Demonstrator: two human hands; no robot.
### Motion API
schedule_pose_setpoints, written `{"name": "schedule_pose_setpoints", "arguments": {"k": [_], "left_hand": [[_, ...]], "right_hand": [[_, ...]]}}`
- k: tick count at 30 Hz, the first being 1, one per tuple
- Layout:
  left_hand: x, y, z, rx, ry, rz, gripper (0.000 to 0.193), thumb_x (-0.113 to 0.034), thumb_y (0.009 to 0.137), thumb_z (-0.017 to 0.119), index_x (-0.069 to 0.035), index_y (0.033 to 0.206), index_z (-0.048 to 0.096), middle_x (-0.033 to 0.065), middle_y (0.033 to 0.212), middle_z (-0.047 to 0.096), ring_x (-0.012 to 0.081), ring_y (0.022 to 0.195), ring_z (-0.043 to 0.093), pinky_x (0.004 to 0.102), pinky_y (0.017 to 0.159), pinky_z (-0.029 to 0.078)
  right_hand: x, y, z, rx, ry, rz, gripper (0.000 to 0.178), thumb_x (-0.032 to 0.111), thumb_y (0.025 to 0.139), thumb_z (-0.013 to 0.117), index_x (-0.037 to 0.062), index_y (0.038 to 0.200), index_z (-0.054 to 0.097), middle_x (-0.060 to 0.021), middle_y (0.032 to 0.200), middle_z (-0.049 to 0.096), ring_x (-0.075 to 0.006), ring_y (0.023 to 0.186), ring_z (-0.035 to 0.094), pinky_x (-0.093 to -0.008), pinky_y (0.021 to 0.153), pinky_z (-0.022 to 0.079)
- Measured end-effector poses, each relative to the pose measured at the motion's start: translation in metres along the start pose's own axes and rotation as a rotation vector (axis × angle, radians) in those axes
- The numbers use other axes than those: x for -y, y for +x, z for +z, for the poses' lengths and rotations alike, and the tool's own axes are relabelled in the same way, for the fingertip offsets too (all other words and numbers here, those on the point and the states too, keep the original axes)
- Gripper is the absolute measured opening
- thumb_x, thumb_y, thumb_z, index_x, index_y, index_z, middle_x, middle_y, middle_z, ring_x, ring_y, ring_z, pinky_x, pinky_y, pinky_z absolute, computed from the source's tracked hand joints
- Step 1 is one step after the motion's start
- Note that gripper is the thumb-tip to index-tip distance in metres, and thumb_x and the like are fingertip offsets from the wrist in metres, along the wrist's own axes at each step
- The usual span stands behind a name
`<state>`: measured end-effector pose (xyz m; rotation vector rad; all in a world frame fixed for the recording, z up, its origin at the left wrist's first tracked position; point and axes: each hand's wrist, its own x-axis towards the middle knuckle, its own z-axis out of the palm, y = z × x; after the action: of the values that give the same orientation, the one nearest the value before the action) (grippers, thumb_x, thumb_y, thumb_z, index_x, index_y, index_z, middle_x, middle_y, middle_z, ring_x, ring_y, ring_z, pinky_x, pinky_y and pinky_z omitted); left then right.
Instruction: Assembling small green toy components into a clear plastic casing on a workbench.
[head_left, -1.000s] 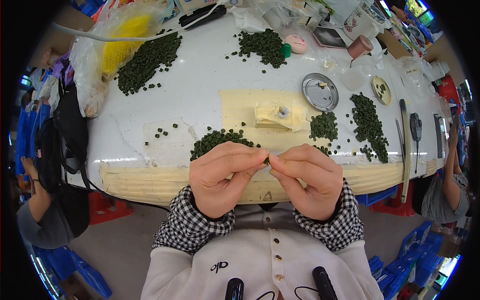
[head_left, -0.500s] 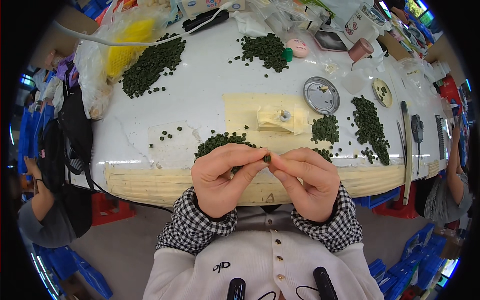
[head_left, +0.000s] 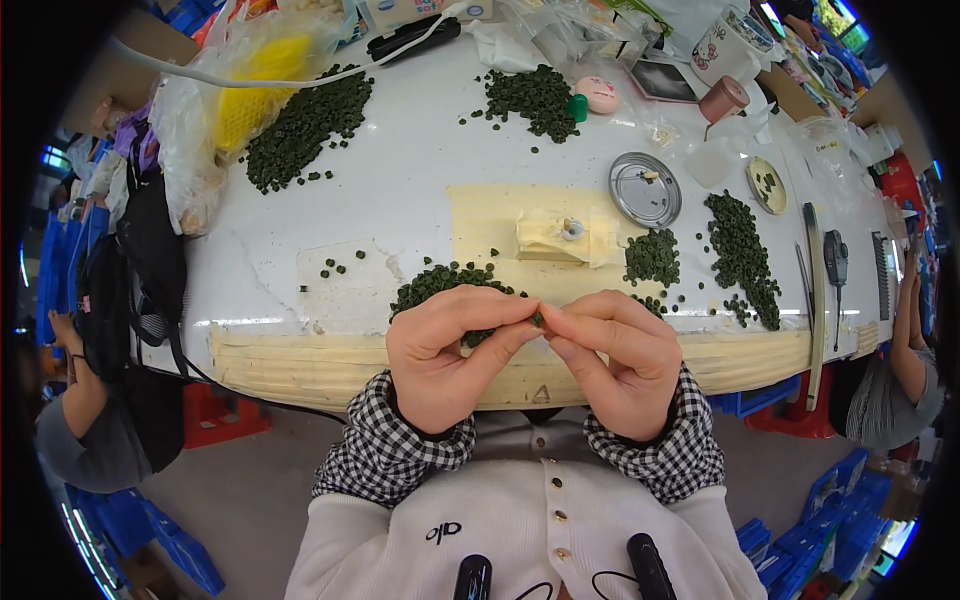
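Observation:
Over the table's near edge, my left hand point(head_left: 440, 362) and my right hand point(head_left: 628, 366) meet fingertip to fingertip. Pinched between them is a small dark green piece point(head_left: 537, 319), mostly covered by the fingers. Just beyond my left hand spreads a pile of similar green pieces point(head_left: 440, 284), partly hidden by it. A few loose pieces point(head_left: 341, 268) lie to its left. Past my right hand are flatter green pieces point(head_left: 652, 257) in a small heap. A tape-wrapped block point(head_left: 553, 238) with a small knob on top stands in the middle on yellowish tape.
Larger green heaps lie at the far left point(head_left: 310, 130), far middle point(head_left: 535, 102) and right point(head_left: 740, 255). A round metal lid point(head_left: 644, 190) and a small dish point(head_left: 766, 186) sit to the right. Beyond them are a screwdriver-like tool point(head_left: 837, 270), a mug point(head_left: 730, 48) and plastic bags.
The green piece has turned slightly between my fingertips and shows less of its ribbed side. Both hands have hardly shifted.

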<state>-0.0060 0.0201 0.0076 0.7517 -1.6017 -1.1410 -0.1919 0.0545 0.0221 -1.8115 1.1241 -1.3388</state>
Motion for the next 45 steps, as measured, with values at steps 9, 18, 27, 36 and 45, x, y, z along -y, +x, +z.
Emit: {"name": "schedule_pose_setpoints", "arguments": {"k": [9, 18, 27, 36, 45], "left_hand": [[0.001, 0.001, 0.001, -0.044, 0.085, 0.094, 0.022, 0.01, 0.076, 0.074, 0.002, 0.096, 0.069, 0.0137, 0.089, 0.07, 0.0192, 0.08, 0.067, 0.0277, 0.07, 0.053], [0.0, 0.002, 0.0, -0.03, 0.106, 0.106, 0.023, 0.008, 0.076, 0.075, 0.002, 0.097, 0.069, 0.0137, 0.087, 0.07, 0.0206, 0.079, 0.068, 0.0283, 0.069, 0.053], [0.0, 0.002, 0.001, -0.045, 0.127, 0.114, 0.023, 0.009, 0.076, 0.074, 0.002, 0.098, 0.069, 0.0132, 0.088, 0.07, 0.02, 0.079, 0.068, 0.0278, 0.069, 0.053], [0.0, 0.002, 0.004, -0.107, 0.16, 0.074, 0.021, 0.01, 0.075, 0.072, 0.002, 0.093, 0.067, 0.0117, 0.089, 0.069, 0.0175, 0.078, 0.066, 0.0267, 0.069, 0.052], [0.001, 0.004, 0.006, -0.09, 0.302, 0.265, 0.025, 0.009, 0.068, 0.074, -0.001, 0.089, 0.065, 0.0116, 0.086, 0.069, 0.0234, 0.076, 0.067, 0.0313, 0.068, 0.053]], "right_hand": [[0.0, 0.001, 0.001, -0.004, -0.033, -0.001, 0.031, -0.005, 0.082, 0.069, 0.0003, 0.113, 0.069, -0.0116, 0.093, 0.067, -0.0167, 0.075, 0.064, -0.025, 0.065, 0.052], [0.0, 0.001, 0.001, -0.001, -0.031, -0.001, 0.031, -0.005, 0.083, 0.068, 0.0005, 0.113, 0.069, -0.012, 0.095, 0.068, -0.0167, 0.077, 0.065, -0.0249, 0.066, 0.053], [-0.001, -0.001, 0.001, 0.006, -0.035, -0.001, 0.032, -0.005, 0.082, 0.069, 0.0007, 0.114, 0.069, -0.0117, 0.094, 0.067, -0.0165, 0.076, 0.065, -0.0252, 0.065, 0.052], [-0.004, -0.002, -0.014, -0.119, -0.214, -0.005, 0.031, -0.005, 0.079, 0.072, 0.0003, 0.109, 0.07, -0.012, 0.088, 0.067, -0.0191, 0.073, 0.063, -0.0271, 0.064, 0.051], [0.002, -0.006, -0.01, -0.113, -0.205, 0.022, 0.029, -0.005, 0.076, 0.073, 0.0011, 0.104, 0.071, -0.0105, 0.086, 0.067, -0.0203, 0.072, 0.061, -0.0281, 0.064, 0.049]]}}
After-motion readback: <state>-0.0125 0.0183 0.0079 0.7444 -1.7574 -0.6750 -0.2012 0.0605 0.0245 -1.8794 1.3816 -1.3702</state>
